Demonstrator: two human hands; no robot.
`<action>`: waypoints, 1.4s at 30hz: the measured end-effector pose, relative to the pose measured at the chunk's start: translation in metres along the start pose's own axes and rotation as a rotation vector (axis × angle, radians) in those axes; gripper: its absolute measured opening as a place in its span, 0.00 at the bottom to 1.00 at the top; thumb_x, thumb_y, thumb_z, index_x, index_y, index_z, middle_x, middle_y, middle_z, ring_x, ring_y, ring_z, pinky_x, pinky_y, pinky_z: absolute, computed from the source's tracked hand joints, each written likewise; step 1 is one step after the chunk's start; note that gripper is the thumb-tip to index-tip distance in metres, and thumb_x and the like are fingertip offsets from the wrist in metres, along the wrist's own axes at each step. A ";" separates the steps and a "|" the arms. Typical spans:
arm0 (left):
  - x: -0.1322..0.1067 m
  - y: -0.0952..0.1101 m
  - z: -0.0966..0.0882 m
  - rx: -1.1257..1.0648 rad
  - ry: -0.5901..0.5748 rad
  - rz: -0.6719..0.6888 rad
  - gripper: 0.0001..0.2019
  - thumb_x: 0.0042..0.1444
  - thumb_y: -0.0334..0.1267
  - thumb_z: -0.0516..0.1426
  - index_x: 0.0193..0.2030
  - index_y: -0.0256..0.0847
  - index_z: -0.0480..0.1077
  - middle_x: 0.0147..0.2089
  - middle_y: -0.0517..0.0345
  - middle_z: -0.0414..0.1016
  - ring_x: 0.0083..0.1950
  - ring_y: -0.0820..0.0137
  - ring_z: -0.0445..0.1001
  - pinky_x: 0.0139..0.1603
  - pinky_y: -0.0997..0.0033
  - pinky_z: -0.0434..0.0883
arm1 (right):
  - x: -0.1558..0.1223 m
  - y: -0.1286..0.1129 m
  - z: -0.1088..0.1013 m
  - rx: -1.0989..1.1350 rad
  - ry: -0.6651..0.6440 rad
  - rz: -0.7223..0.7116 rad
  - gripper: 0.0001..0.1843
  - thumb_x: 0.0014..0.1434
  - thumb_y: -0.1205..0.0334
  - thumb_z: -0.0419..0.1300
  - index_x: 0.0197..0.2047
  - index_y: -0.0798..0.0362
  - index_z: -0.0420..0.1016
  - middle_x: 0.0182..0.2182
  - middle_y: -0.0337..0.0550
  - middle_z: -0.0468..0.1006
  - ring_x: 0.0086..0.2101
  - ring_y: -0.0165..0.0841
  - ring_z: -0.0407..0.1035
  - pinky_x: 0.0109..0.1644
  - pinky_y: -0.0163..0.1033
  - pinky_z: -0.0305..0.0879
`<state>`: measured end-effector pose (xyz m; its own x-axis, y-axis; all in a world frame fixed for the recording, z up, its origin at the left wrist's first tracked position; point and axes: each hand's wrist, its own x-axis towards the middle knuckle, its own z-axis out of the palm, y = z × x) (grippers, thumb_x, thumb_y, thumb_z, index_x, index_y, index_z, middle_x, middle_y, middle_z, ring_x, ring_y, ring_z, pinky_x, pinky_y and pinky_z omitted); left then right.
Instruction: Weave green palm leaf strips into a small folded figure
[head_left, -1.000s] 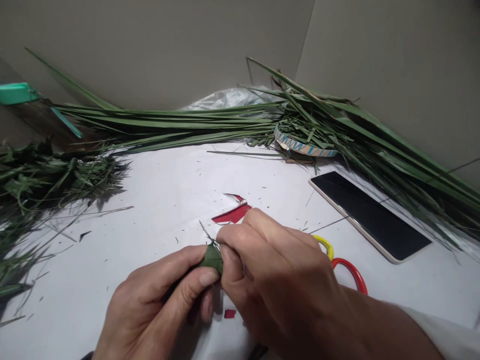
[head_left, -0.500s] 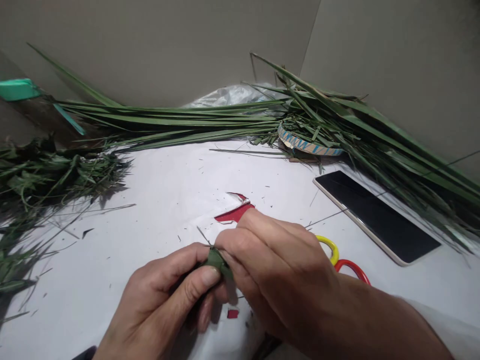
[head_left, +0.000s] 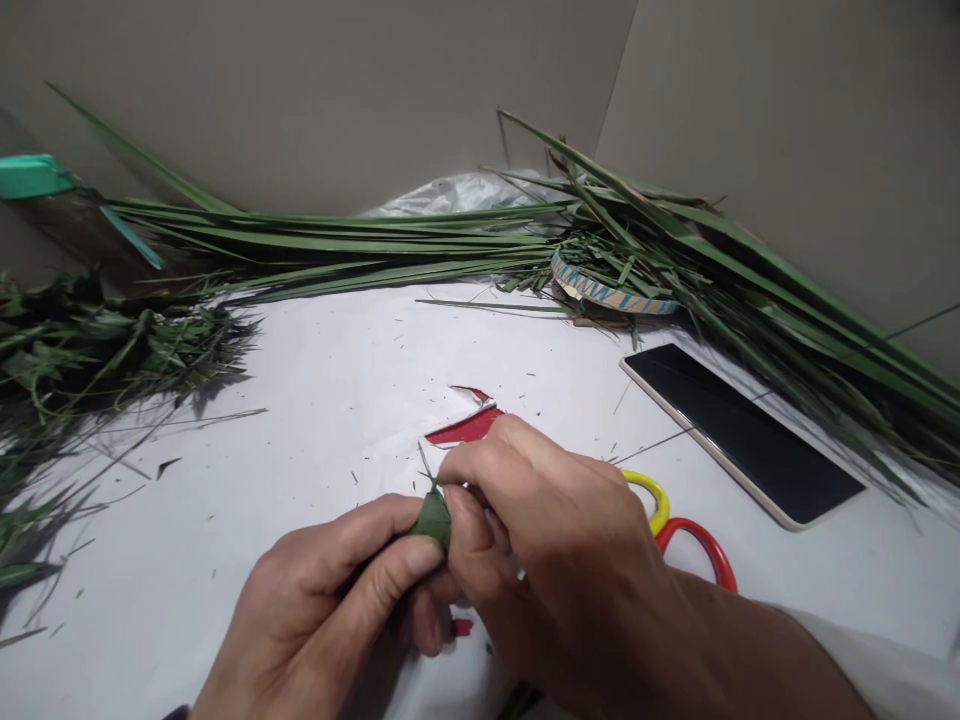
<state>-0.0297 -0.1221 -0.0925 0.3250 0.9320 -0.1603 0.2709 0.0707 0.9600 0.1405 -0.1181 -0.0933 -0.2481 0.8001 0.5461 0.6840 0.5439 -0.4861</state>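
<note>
A small folded green leaf piece [head_left: 434,518] sits between both hands near the bottom middle. My left hand [head_left: 330,610] is closed around it from below, thumb pressed against its side. My right hand [head_left: 555,550] pinches its top, where a thin leaf tip [head_left: 426,464] sticks upward. Most of the piece is hidden by my fingers. Both hands hover just above the white table cover [head_left: 315,400].
Scissors with one yellow and one red handle [head_left: 679,530] lie behind my right hand. A dark phone [head_left: 742,432] lies to the right. Long green leaves [head_left: 360,245] line the back; a woven ring [head_left: 607,290] sits among them. Cut leaf scraps [head_left: 97,350] pile at left. Red paper bits [head_left: 469,425] lie nearby.
My right hand's fingers have shifted slightly on the leaf piece, and the thin tip now points more upright. Both hands stay in the same spot.
</note>
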 end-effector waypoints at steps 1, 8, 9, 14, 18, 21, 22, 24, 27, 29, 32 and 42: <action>0.000 0.000 0.000 -0.004 -0.002 0.000 0.12 0.62 0.42 0.56 0.28 0.46 0.76 0.24 0.64 0.75 0.27 0.73 0.74 0.31 0.79 0.69 | 0.000 0.001 -0.001 0.004 -0.009 -0.008 0.10 0.63 0.72 0.49 0.34 0.52 0.68 0.28 0.35 0.69 0.27 0.30 0.62 0.29 0.37 0.55; 0.001 -0.001 0.000 -0.062 -0.026 -0.032 0.18 0.64 0.47 0.53 0.25 0.45 0.72 0.22 0.62 0.70 0.26 0.72 0.71 0.30 0.75 0.67 | 0.005 0.009 -0.010 0.056 -0.105 -0.134 0.08 0.61 0.74 0.53 0.37 0.54 0.71 0.29 0.35 0.69 0.28 0.28 0.62 0.31 0.37 0.57; 0.001 -0.002 0.000 -0.069 -0.023 -0.033 0.18 0.64 0.47 0.53 0.25 0.45 0.72 0.22 0.62 0.69 0.26 0.72 0.70 0.30 0.74 0.67 | 0.006 0.009 -0.012 0.062 -0.106 -0.132 0.08 0.61 0.74 0.54 0.39 0.54 0.71 0.30 0.35 0.70 0.28 0.28 0.62 0.32 0.36 0.58; -0.001 -0.005 0.002 -0.094 0.012 -0.014 0.15 0.63 0.45 0.55 0.27 0.45 0.73 0.23 0.62 0.69 0.26 0.72 0.70 0.30 0.75 0.67 | 0.007 0.006 -0.018 0.073 -0.130 -0.100 0.10 0.61 0.74 0.53 0.42 0.52 0.72 0.31 0.34 0.71 0.31 0.29 0.65 0.37 0.36 0.60; -0.004 -0.005 0.002 -0.099 0.021 -0.011 0.16 0.64 0.46 0.54 0.25 0.44 0.71 0.23 0.62 0.69 0.27 0.72 0.70 0.31 0.74 0.67 | 0.007 0.004 -0.019 0.073 -0.127 -0.112 0.10 0.60 0.74 0.50 0.36 0.53 0.70 0.29 0.34 0.71 0.29 0.28 0.65 0.34 0.37 0.59; -0.005 -0.004 0.000 -0.080 0.047 -0.027 0.17 0.64 0.47 0.54 0.25 0.44 0.71 0.23 0.61 0.69 0.27 0.71 0.70 0.30 0.74 0.67 | 0.003 0.003 -0.017 0.073 -0.127 -0.083 0.09 0.60 0.74 0.52 0.36 0.51 0.68 0.30 0.33 0.71 0.30 0.29 0.66 0.36 0.37 0.61; -0.005 -0.004 -0.001 -0.081 0.061 -0.024 0.17 0.63 0.48 0.54 0.25 0.44 0.71 0.23 0.61 0.69 0.27 0.71 0.69 0.30 0.74 0.66 | 0.001 0.003 -0.016 0.067 -0.123 -0.068 0.10 0.59 0.74 0.53 0.39 0.49 0.68 0.31 0.33 0.72 0.31 0.29 0.67 0.37 0.37 0.61; -0.005 -0.003 -0.001 -0.086 0.064 -0.015 0.17 0.63 0.49 0.55 0.25 0.44 0.72 0.23 0.61 0.69 0.26 0.71 0.69 0.29 0.74 0.66 | -0.001 0.003 -0.016 0.054 -0.098 -0.034 0.12 0.58 0.73 0.54 0.42 0.47 0.67 0.32 0.33 0.73 0.33 0.31 0.68 0.39 0.37 0.62; -0.004 -0.001 -0.001 -0.091 0.056 -0.013 0.16 0.63 0.48 0.55 0.26 0.44 0.73 0.22 0.62 0.69 0.26 0.72 0.69 0.29 0.75 0.67 | 0.000 0.003 -0.019 0.075 -0.050 0.011 0.13 0.58 0.71 0.55 0.43 0.44 0.65 0.33 0.35 0.74 0.33 0.34 0.69 0.36 0.37 0.65; -0.003 0.001 0.000 -0.097 0.076 -0.018 0.16 0.63 0.47 0.55 0.26 0.44 0.73 0.22 0.62 0.69 0.26 0.72 0.70 0.30 0.75 0.67 | 0.003 0.003 -0.023 0.135 -0.088 0.012 0.12 0.59 0.72 0.54 0.41 0.44 0.65 0.33 0.36 0.73 0.32 0.33 0.69 0.36 0.37 0.66; -0.002 0.002 0.001 -0.062 0.067 -0.002 0.17 0.62 0.48 0.55 0.25 0.44 0.72 0.22 0.62 0.69 0.25 0.72 0.70 0.28 0.76 0.67 | 0.008 0.002 -0.027 0.211 -0.194 -0.016 0.11 0.61 0.73 0.51 0.40 0.47 0.67 0.31 0.37 0.72 0.30 0.32 0.68 0.38 0.37 0.67; -0.005 -0.002 0.002 0.112 0.087 0.116 0.15 0.62 0.43 0.55 0.25 0.44 0.71 0.22 0.62 0.70 0.24 0.73 0.69 0.28 0.78 0.67 | 0.013 0.005 -0.020 0.224 -0.195 -0.131 0.09 0.65 0.74 0.50 0.37 0.54 0.69 0.31 0.36 0.73 0.33 0.29 0.67 0.37 0.36 0.63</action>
<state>-0.0299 -0.1273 -0.0945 0.2816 0.9592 -0.0246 0.3367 -0.0748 0.9386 0.1544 -0.1103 -0.0745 -0.4654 0.7413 0.4836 0.4754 0.6702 -0.5699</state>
